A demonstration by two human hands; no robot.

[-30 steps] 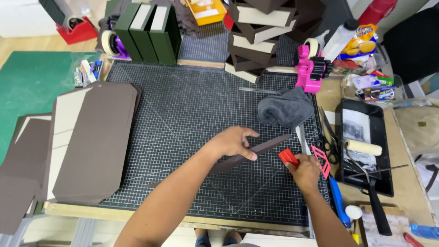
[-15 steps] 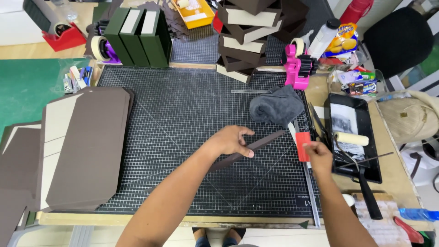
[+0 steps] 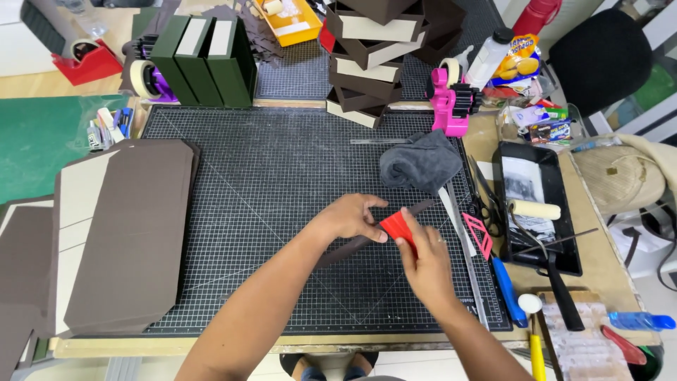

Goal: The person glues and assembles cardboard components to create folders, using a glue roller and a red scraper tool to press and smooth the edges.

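A narrow dark brown card strip (image 3: 422, 208) lies slantwise on the black gridded cutting mat (image 3: 282, 162). My left hand (image 3: 350, 216) presses down on the strip's middle with its fingertips. My right hand (image 3: 424, 262) holds a small flat red scraper (image 3: 398, 227) and sets it against the strip right beside the left fingertips. Both hands meet near the mat's centre right.
A grey cloth (image 3: 421, 162) lies just beyond the hands. Stacked brown card sheets (image 3: 123, 233) cover the mat's left side. A steel ruler (image 3: 462, 240), scissors, a pink tool and a black tray with a paint roller (image 3: 534, 209) sit on the right. Boxes and a pink tape dispenser (image 3: 451, 106) stand behind.
My right hand has brought the red scraper leftward from the mat's right edge onto the strip, next to my left hand. The left hand has stayed on the strip.
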